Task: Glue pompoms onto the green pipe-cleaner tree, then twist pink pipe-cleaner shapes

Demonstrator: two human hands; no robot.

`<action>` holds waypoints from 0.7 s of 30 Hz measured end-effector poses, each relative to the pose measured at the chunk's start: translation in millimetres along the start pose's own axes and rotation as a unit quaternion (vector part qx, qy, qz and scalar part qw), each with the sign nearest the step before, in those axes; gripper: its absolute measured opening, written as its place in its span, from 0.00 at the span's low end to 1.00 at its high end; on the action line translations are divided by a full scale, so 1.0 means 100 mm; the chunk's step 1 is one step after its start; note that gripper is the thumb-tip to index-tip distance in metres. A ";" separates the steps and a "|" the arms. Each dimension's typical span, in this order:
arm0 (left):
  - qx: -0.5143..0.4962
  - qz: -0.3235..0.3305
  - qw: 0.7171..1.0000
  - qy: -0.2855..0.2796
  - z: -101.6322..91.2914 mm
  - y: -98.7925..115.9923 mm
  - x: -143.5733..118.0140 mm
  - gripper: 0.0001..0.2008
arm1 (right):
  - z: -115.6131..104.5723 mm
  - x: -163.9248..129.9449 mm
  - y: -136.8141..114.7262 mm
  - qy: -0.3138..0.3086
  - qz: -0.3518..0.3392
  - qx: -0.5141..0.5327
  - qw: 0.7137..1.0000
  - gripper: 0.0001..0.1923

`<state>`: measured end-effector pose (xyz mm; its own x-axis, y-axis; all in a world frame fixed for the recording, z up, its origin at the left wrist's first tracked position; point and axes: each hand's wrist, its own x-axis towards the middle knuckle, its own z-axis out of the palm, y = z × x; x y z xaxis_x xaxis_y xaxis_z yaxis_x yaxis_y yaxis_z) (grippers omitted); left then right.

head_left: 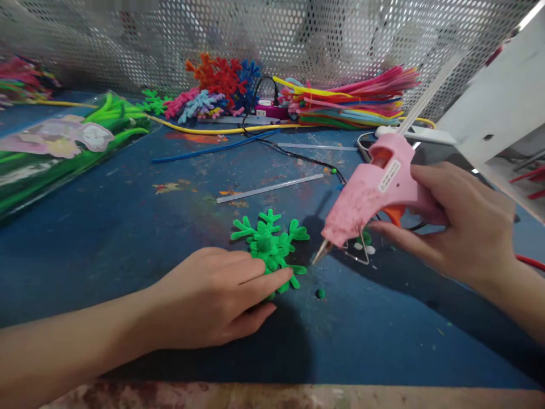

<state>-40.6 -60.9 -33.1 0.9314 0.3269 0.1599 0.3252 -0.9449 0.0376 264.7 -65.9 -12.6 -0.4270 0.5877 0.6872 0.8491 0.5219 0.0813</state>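
A green pipe-cleaner snowflake (272, 241) with branching arms lies on the blue tabletop. My left hand (217, 298) is closed on its near side, the index finger stretched along one arm; the thumb's contact is partly hidden. In my right hand (464, 221) is a pink hot glue gun (366, 193), gripped by the handle, with the thumb near its orange trigger (394, 215). Its metal nozzle (322, 251) points down to the left, just right of the snowflake and apart from it. A small dark green pompom (320, 293) sits below the nozzle. From the gun's back rises a clear glue stick (430, 96).
A loose glue stick (270, 188) lies behind the snowflake. Bagged green pipe cleaners (72, 147) are at left. Finished colored branches (221, 85) and a pipe-cleaner bundle (349, 99) line the perforated metal panel (340, 34). A black cord (298, 156) crosses the table (128, 227).
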 end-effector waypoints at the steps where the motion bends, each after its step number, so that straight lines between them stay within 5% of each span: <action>1: -0.004 0.003 1.000 0.005 0.01 -0.01 0.00 0.16 | -0.01 -0.03 -0.01 0.012 -0.023 0.005 1.000 0.28; 6: -0.007 0.005 0.999 0.033 0.02 -0.03 -0.02 0.14 | -0.02 -0.16 0.06 0.040 -0.131 0.020 0.990 0.26; 21: 0.005 0.018 0.999 0.036 0.01 -0.04 0.02 0.13 | 0.00 -0.20 0.17 0.059 -0.192 0.016 0.980 0.20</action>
<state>-40.4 -56.5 -33.6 0.9289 0.2895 0.2310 0.2929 -0.9559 0.0201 287.5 -68.8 -25.0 -0.6723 0.2701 0.6892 0.6221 0.7108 0.3282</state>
